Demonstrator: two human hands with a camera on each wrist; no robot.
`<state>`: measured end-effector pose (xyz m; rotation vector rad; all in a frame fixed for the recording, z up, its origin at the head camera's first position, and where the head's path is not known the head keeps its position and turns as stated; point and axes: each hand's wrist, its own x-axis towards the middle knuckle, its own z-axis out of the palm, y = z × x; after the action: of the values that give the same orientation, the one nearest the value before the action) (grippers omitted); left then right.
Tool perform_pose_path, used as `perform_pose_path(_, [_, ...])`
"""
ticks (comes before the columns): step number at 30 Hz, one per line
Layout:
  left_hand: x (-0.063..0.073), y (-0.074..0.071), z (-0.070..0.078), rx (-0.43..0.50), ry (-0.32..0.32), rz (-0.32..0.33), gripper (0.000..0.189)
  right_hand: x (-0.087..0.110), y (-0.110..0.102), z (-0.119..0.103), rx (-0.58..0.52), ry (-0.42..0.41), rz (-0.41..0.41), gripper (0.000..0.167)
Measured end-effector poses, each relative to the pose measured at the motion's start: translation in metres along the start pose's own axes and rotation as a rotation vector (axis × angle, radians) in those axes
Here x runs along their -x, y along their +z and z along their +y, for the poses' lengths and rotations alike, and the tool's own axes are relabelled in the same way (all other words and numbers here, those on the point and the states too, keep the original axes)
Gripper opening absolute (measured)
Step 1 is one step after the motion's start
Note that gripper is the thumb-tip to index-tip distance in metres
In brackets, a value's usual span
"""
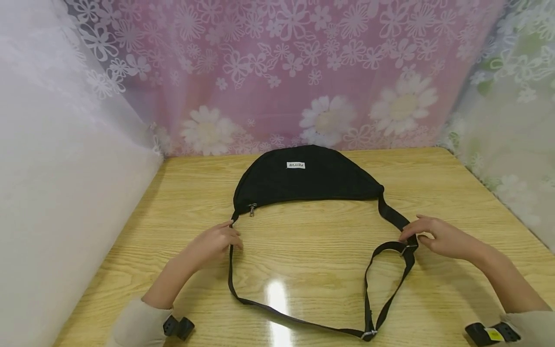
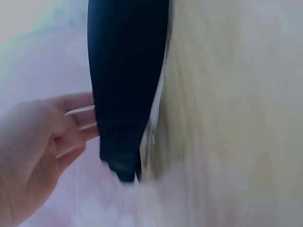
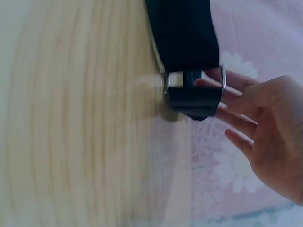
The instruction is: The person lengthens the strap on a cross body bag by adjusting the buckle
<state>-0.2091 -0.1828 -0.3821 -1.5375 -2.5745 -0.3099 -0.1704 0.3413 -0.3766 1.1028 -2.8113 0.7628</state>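
Observation:
A black waist bag (image 1: 308, 178) with a small white label and a metal zipper pull (image 1: 252, 209) lies on the wooden table. Its black strap (image 1: 299, 320) loops toward the near side. My left hand (image 1: 218, 243) lightly holds the strap just below the bag's left end; in the left wrist view its fingertips pass behind the strap (image 2: 128, 71). On the right, my right hand (image 1: 442, 236) holds the strap beside a metal slider buckle (image 1: 408, 249). The right wrist view shows the right-hand fingers reaching behind the strap and metal buckle (image 3: 223, 78).
A second metal buckle (image 1: 369, 334) lies on the strap near the front, below a doubled loop. Pink floral fabric (image 1: 277, 72) hangs behind the table (image 1: 195, 183). A white curtain (image 1: 65, 168) stands at the left and a floral one (image 1: 516, 144) at the right.

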Motion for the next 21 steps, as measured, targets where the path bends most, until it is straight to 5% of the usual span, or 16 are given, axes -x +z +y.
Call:
perform_pose_path(4, [-0.007,0.008,0.040,0.218,0.017,-0.058,0.018,-0.002,0.000,-0.018,-0.080,0.165,-0.028,0.022])
perform_pose_path(7, [-0.010,0.015,0.070,0.346,0.053,-0.157,0.028,-0.004,0.001,-0.027,-0.074,0.233,-0.090,0.021])
perform_pose_path(15, [-0.006,0.027,0.113,0.288,0.254,-0.207,0.017,0.009,-0.001,-0.018,0.014,0.224,-0.077,0.014])
perform_pose_path(21, [-0.004,0.028,0.125,0.279,0.287,-0.198,0.017,0.020,-0.006,-0.009,0.047,0.238,-0.058,0.014])
